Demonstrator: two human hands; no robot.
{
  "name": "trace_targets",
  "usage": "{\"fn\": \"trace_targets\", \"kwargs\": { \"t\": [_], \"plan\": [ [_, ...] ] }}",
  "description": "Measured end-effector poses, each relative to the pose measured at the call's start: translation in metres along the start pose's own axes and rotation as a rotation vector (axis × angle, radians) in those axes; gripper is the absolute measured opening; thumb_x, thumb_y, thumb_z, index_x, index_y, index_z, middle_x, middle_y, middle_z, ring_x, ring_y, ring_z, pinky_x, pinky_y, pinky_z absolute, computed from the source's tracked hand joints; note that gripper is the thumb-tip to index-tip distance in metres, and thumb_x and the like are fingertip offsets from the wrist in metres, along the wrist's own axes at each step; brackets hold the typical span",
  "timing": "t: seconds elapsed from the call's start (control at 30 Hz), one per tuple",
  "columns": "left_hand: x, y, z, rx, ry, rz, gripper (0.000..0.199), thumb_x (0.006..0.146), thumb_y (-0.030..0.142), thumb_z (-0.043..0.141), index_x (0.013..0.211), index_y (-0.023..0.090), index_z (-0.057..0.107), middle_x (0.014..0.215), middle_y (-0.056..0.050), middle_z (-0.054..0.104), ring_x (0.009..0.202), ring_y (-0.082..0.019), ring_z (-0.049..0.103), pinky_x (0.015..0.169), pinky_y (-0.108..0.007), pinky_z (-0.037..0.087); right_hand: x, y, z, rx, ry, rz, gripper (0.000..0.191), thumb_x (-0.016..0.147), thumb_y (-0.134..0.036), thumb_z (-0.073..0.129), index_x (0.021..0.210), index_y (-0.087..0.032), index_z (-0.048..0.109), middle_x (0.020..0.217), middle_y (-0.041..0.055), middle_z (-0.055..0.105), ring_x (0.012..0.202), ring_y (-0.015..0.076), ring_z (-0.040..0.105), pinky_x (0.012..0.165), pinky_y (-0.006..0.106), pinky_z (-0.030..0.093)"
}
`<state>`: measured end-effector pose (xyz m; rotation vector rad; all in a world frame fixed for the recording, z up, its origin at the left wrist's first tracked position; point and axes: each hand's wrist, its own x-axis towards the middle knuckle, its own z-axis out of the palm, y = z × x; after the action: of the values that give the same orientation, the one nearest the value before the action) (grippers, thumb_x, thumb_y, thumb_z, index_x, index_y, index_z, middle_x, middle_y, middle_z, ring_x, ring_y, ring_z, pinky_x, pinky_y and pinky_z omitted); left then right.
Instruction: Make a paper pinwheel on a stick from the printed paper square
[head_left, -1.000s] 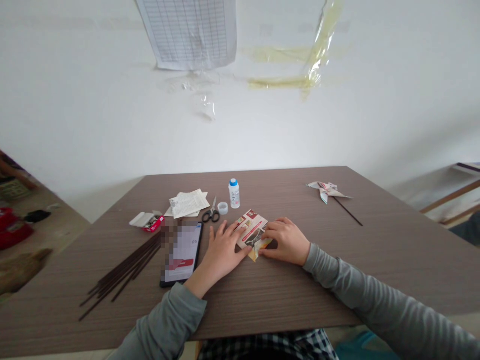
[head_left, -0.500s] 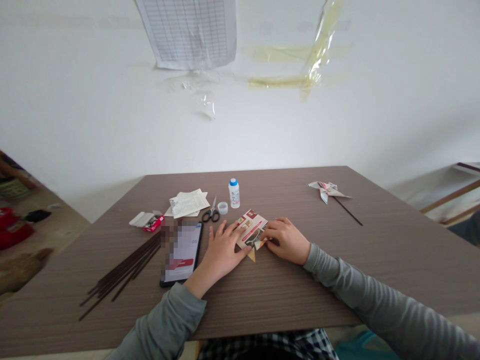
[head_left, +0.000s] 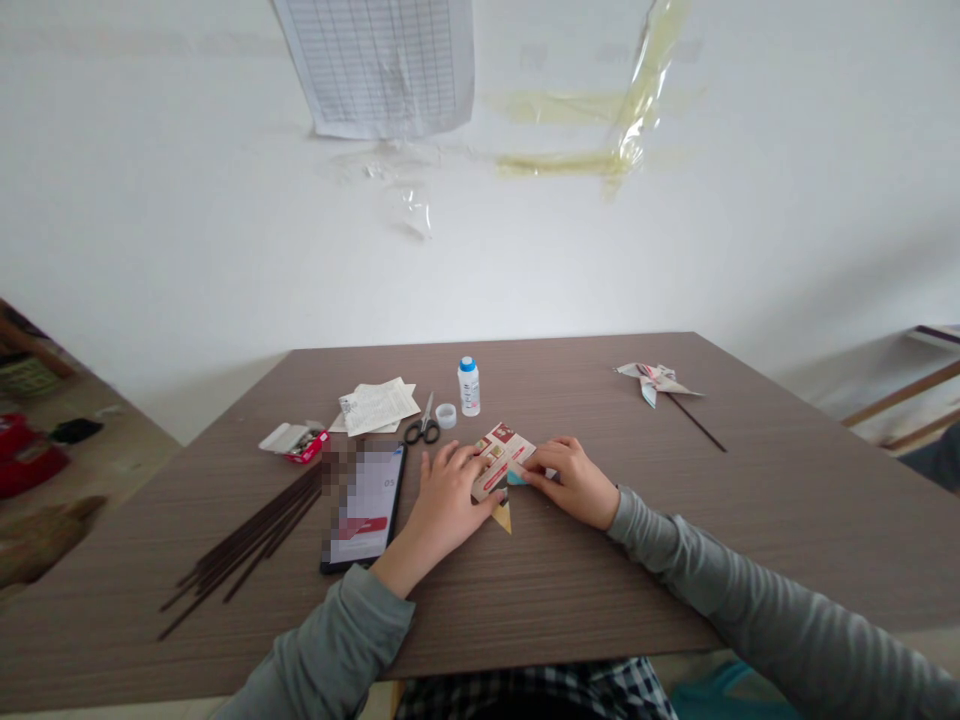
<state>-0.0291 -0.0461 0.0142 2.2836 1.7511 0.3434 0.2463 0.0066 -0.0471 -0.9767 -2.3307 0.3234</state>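
The printed paper [head_left: 501, 448] lies on the table [head_left: 592, 600] between my hands: from eight o'clock, my left hand [head_left: 450, 490] rests on it, fingers spread; at three, my right hand [head_left: 576, 482] pinches its edge. The white bottle [head_left: 469, 390] stands at eleven, the pinwheel [head_left: 657, 380] lies at two.

- Between the front and back edges of the desk [head_left: 600, 610], the printed paper [head_left: 504, 452] is partly covered by the left hand [head_left: 451, 487] and right hand [head_left: 576, 482].
- Toward the left edge, the phone [head_left: 376, 505] is partly masked by pixelation.
- The wall sheet [head_left: 386, 65] is cut off above.
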Motion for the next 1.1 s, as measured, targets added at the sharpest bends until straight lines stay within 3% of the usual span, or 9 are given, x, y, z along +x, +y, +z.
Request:
{"fn": "trace_targets", "kwargs": {
  "t": [0.07,0.2,0.33,0.5,0.73,1.1],
  "plan": [
    [0.0,0.0,0.001,-0.009,-0.01,0.001,0.051,0.112,0.036,0.094,0.163,0.028,0.089,0.183,-0.018,0.081,0.185,-0.053,0.06,0.155,-0.091,0.039,0.0,0.002,0.003,0.036,0.042,0.052,0.006,0.125,-0.035,0.086,0.122,-0.029,0.088,0.097,-0.0001,0.092,0.093,0.0245,0.088,0.122,0.052,0.061],
    [0.0,0.0,0.003,-0.011,0.004,0.015,0.056,0.114,0.033,0.09,0.169,0.028,0.083,0.179,-0.018,0.084,0.176,-0.049,0.069,0.156,-0.087,0.04,0.0,0.004,0.006,0.027,0.066,0.129,0.01,0.116,-0.028,0.095,0.122,-0.029,0.087,0.096,-0.0018,0.092,0.091,0.0251,0.09,0.128,0.056,0.061],
    [0.0,-0.001,0.005,-0.017,0.001,0.018,0.064,0.113,0.034,0.09,0.176,0.03,0.079,0.18,-0.019,0.083,0.174,-0.048,0.071,0.156,-0.086,0.042,-0.002,0.0,0.007,-0.043,0.049,0.104,0.004,0.119,-0.027,0.092,0.116,-0.03,0.091,0.098,0.0005,0.095,0.094,0.0265,0.091,0.135,0.061,0.057],
    [-0.001,0.002,0.004,-0.031,0.001,0.029,0.071,0.114,0.03,0.089,0.183,0.03,0.074,0.181,-0.018,0.081,0.175,-0.048,0.069,0.155,-0.088,0.042,-0.003,-0.003,0.006,-0.117,0.067,0.07,0.01,0.123,-0.03,0.087,0.118,-0.03,0.095,0.098,0.0031,0.095,0.094,0.0276,0.091,0.136,0.062,0.056],
    [-0.003,0.012,-0.001,0.003,-0.053,0.005,0.063,0.118,0.029,0.085,0.18,0.037,0.08,0.182,-0.016,0.079,0.179,-0.049,0.065,0.155,-0.094,0.037,-0.004,-0.002,0.006,-0.097,0.047,0.022,0.025,0.127,-0.031,0.077,0.114,-0.029,0.099,0.113,0.0084,0.099,0.107,0.0296,0.092,0.137,0.062,0.055],
    [-0.004,0.016,-0.004,0.049,-0.066,0.002,0.051,0.12,0.028,0.084,0.17,0.037,0.089,0.185,-0.015,0.077,0.181,-0.051,0.062,0.155,-0.093,0.038,-0.001,-0.008,0.002,-0.128,0.029,0.02,0.02,0.123,-0.027,0.083,0.111,-0.032,0.098,0.114,0.0069,0.099,0.109,0.0333,0.093,0.133,0.064,0.058]
  ]
}}
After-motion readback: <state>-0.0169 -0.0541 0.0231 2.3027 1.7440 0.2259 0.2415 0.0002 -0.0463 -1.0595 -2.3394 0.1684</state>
